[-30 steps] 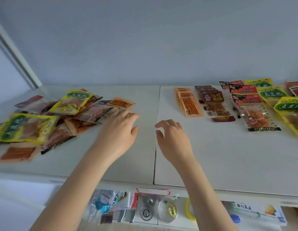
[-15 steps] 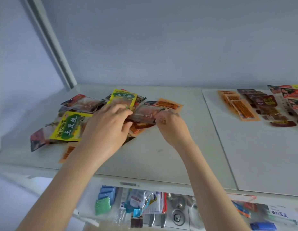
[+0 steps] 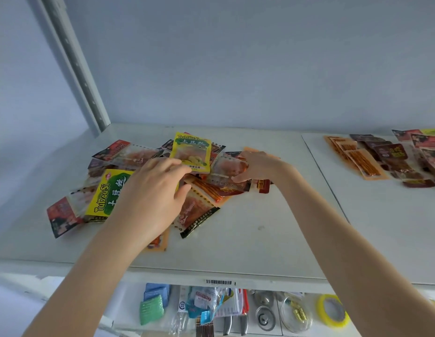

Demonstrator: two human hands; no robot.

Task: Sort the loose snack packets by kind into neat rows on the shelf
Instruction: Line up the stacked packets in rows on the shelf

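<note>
A loose pile of snack packets [image 3: 201, 190] lies at the left of the white shelf [image 3: 260, 239]. On it are two yellow TuDouSi packets, one at the back [image 3: 191, 152] and one at the left [image 3: 107, 193]. My left hand [image 3: 150, 198] lies over the pile, its fingertips touching the back yellow packet's lower edge. My right hand [image 3: 260, 166] pinches the right edge of a clear reddish packet [image 3: 226, 171], thumb below and fingers on top. Sorted rows lie at the far right: orange stick packets [image 3: 357, 159], dark brown packets [image 3: 391, 154] and red packets [image 3: 428, 147].
A perforated upright post [image 3: 75, 64] stands at the back left. A seam [image 3: 321, 178] splits the shelf into two boards. A barcode label [image 3: 218, 282] is on the front edge. The shelf below holds small hardware and a yellow tape roll [image 3: 333, 310].
The view has swung left. Both hands moved from the bare middle of the shelf onto the pile, and my right hand took hold of the clear reddish packet.
</note>
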